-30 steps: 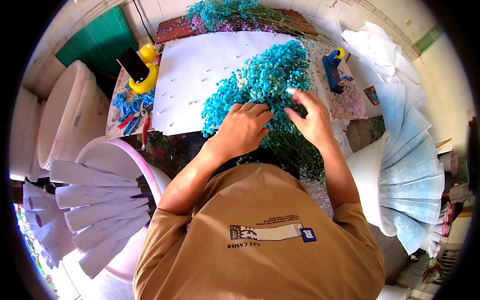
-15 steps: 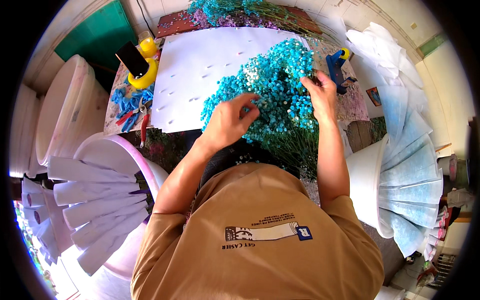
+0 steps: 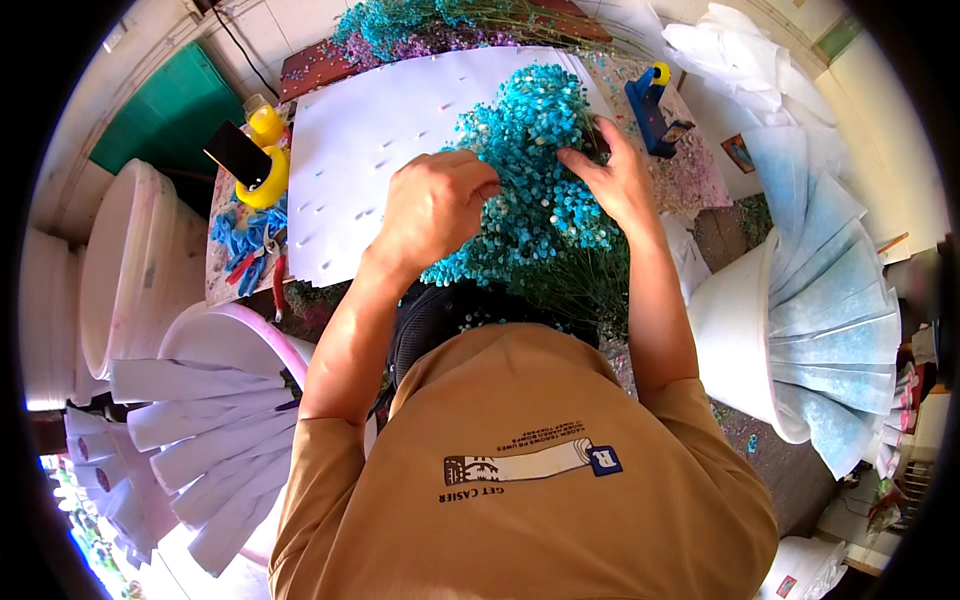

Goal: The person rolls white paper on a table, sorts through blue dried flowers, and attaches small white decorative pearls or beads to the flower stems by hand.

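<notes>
A bunch of turquoise baby's breath (image 3: 530, 150) with a few whitish blossoms stands over the near right part of a white sheet (image 3: 350, 130). Its green stems (image 3: 575, 290) hang down over the table's near edge. My right hand (image 3: 622, 180) grips the bunch at its right side, thumb in front and fingers partly hidden behind the blossoms. At the bunch's left edge, my left hand (image 3: 435, 205) is closed with its fingers curled in. Whatever those fingers pinch is hidden by the hand.
A blue tape dispenser (image 3: 648, 115) stands right of the sheet. On the left are a phone (image 3: 238, 155) on a yellow tape roll (image 3: 265, 185), red-handled pliers (image 3: 278, 290) and blue ties (image 3: 235, 240). White buckets (image 3: 735, 340) with wrapped bundles flank me. More dyed flowers (image 3: 420, 35) lie behind.
My left hand has curled its fingers closed against the bunch's left edge. The bunch looks narrower and more upright, with my right hand still on its right side. The whole view has shifted slightly.
</notes>
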Tool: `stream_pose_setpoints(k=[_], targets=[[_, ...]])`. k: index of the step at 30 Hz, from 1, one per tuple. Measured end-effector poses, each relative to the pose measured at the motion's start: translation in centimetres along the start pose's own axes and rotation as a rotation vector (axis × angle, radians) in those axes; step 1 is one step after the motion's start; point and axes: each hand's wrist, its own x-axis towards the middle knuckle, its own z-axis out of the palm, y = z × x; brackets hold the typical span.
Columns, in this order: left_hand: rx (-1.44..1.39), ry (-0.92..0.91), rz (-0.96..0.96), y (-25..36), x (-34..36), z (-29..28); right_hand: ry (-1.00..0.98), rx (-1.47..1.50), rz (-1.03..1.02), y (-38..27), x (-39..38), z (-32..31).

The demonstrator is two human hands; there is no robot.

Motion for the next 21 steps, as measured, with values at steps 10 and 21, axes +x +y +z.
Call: stream_pose_setpoints(k=[10,21], targets=[[-0.051,0.077,-0.149,0.1,-0.7,0.7,-0.129,-0.024,-0.207,-4.2,-4.7,2.7],[0.253,-0.11,-0.031,1.9,-0.5,2.4,-0.117,-0.054,-0.291,-2.4,-5.0,3.7]])
